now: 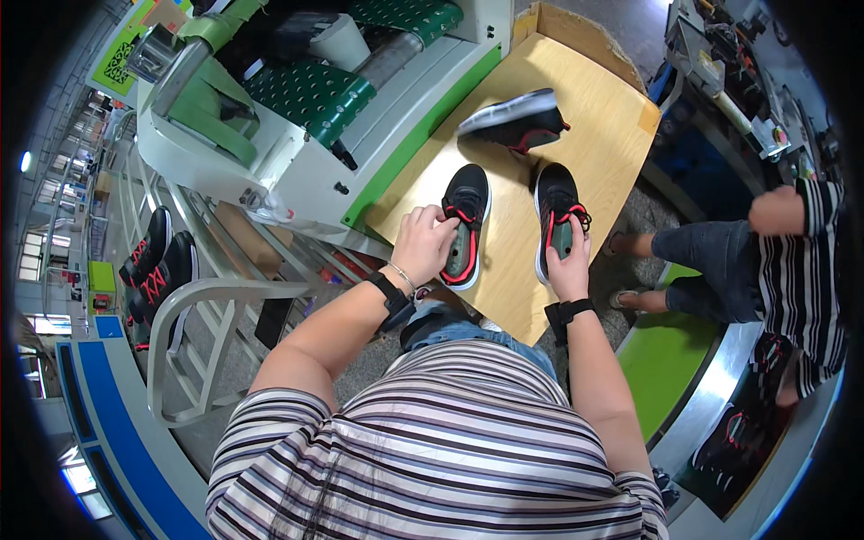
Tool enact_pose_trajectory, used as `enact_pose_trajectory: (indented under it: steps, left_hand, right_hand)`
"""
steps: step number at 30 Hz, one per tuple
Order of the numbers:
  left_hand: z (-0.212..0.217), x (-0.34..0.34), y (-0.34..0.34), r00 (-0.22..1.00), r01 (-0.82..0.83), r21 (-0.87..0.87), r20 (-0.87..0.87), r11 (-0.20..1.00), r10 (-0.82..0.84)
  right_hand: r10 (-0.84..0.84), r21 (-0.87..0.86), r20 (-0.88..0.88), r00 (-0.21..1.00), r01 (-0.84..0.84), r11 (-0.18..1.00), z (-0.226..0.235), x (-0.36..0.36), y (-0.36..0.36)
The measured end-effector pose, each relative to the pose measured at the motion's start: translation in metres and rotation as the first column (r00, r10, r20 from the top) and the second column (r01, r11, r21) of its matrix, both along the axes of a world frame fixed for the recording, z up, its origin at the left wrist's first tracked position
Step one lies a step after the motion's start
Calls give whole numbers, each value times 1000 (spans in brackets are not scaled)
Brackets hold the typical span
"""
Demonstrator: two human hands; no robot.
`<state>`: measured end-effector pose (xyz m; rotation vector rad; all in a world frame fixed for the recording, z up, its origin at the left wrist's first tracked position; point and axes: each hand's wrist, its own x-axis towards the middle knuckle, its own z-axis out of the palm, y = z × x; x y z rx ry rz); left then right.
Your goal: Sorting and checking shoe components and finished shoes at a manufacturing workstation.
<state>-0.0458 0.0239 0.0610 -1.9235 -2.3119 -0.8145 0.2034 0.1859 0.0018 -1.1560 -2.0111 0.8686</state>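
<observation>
1. Left hand [421, 245]: fingers narrow, touching left shoe [467, 192] just to its right; I can't tell if gripping.
2. Right hand [570, 263]: I see it pinching right shoe [555, 185], mostly ahead, on table [515, 256].

Before you, at the upper centre of the frame, is a light wood-grain tabletop [516, 297]. On it you have two black-and-red shoes with their toes toward the top edge, the left shoe [467, 225] near mid-frame and the right shoe [556, 193] beside it, apart. Above them, a third shoe [515, 121] lies tipped sideways.
</observation>
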Motion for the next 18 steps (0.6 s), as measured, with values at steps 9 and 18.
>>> enact_pose_trajectory:
  steps: [9, 18]
  left_hand:
    - [-24, 16, -3, 947, -153, 231, 311, 961, 76]
    - [-5, 5, -3, 20, -244, -124, 991, 962, 133]
  right_hand:
    - [65, 7, -33, 997, -65, 998, 5, 7, -7]
    - [-17, -665, -408, 913, -284, 691, 106, 29, -19]
